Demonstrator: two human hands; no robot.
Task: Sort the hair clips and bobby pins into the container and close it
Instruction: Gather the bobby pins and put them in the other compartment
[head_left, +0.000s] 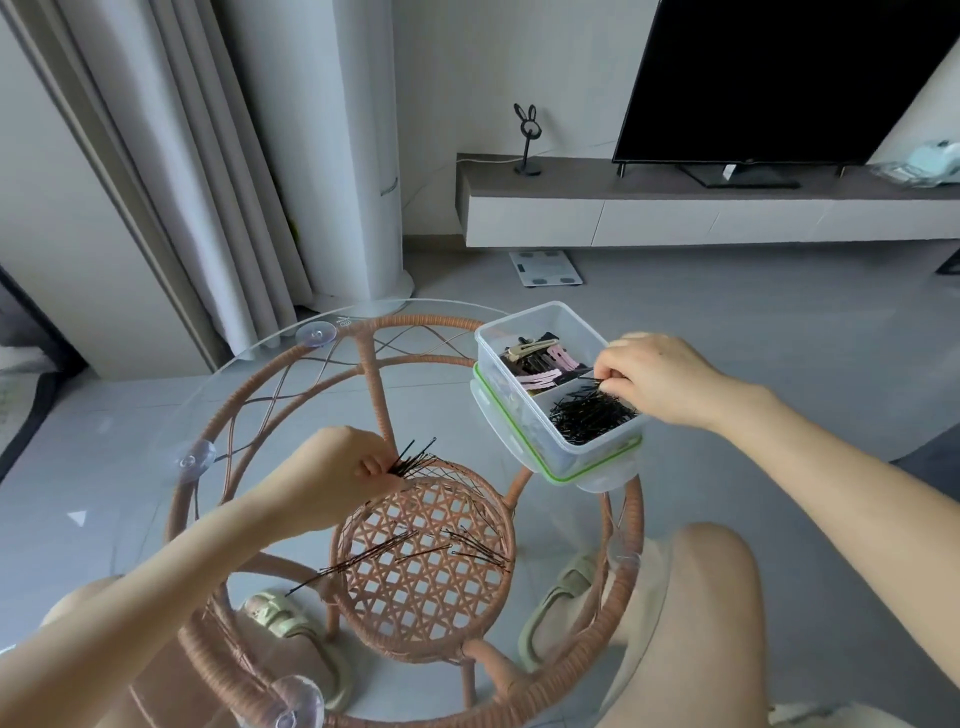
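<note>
1. Container (524, 423) sits at the table's (249, 395) far right edge, open, stacked on its own lid (597, 475) (green seal shows underneath). Can't tell if it overhangs the edge.
2. Far compartment: clips (540, 361) in pink, black and beige. Near compartment: pin pile (589, 418), all black.
3. Right hand (660, 379) is over the near compartment, close to the divider. Thumb and fingertips pinch a few pins (597, 383) just above the pile.
4. Left hand (343, 467) is near the table's centre, fingers curled tight round a bundle (415, 457) of black pins; the free ends fan out toward the right.
5. Loose pins (415, 551) lie scattered on the glass between the centre and the near edge, a few trailing toward the near left.
6. Hands are well apart, and the left hand is clear of the container.
7. Off the table: TV (779, 78) on a low cabinet (675, 218) at the far wall.
</note>
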